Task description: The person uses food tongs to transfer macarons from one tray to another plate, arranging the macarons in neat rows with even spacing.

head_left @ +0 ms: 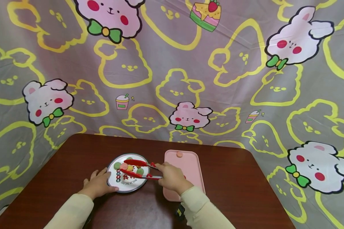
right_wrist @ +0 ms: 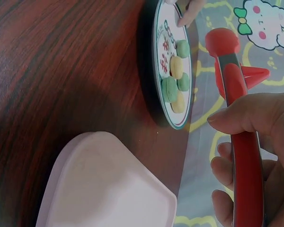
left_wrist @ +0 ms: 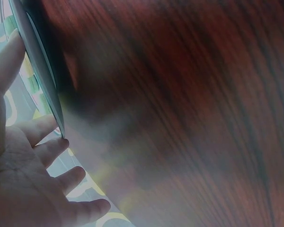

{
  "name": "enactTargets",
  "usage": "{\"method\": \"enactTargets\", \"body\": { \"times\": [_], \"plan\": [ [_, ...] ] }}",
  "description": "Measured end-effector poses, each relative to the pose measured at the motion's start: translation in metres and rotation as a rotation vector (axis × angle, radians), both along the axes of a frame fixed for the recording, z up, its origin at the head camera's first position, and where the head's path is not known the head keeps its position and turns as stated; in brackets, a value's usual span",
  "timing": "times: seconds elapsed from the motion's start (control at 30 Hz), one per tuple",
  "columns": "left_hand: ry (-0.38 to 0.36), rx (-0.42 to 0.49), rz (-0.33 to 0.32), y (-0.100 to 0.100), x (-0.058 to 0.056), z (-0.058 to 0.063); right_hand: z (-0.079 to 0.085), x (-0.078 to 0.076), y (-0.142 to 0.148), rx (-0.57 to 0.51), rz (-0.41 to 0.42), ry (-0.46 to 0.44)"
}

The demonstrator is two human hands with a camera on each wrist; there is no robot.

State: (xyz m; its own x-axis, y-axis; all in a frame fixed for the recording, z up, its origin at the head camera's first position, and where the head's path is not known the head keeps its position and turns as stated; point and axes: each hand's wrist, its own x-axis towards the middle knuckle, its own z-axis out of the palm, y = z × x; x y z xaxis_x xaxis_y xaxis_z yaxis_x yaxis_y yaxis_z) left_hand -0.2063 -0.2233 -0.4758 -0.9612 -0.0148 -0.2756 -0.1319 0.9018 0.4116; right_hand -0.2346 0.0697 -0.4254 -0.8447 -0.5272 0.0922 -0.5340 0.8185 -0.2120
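Note:
My right hand (head_left: 172, 176) grips red-tipped tongs (head_left: 140, 174) by their handles, with the tips over a white plate (head_left: 127, 188). A pink macaron (head_left: 124, 166) shows between the tong tips in the head view. Green macarons (right_wrist: 169, 90) and yellow macarons (right_wrist: 176, 67) lie on the plate. At the plate's left edge is my left hand (head_left: 98, 183), thumb and fingers spread. In the left wrist view, the thumb lies over the rim and the forefinger touches it, while the other fingers spread loosely.
A pink tray (head_left: 186, 165) lies right of the plate, partly covered by my right forearm. One orange-pink macaron (head_left: 179, 154) sits at its far end. Both stand on a dark wooden table (head_left: 232, 190), with a cartoon-print curtain (head_left: 149, 95) behind and beside it.

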Motion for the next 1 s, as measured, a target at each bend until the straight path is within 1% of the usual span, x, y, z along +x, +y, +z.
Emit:
{"method": "enactTargets", "body": {
  "times": [0.37,0.63,1.0],
  "plan": [
    [-0.001,0.000,-0.002,0.000,0.000,0.001,-0.002,0.002,-0.009,0.022,-0.001,-0.015],
    [0.008,0.001,-0.008,-0.001,0.000,0.000,-0.004,0.002,-0.014,0.036,-0.015,-0.030],
    [-0.004,0.001,0.003,0.000,0.000,0.000,-0.004,0.004,-0.025,0.070,-0.022,-0.028]
  ]
}}
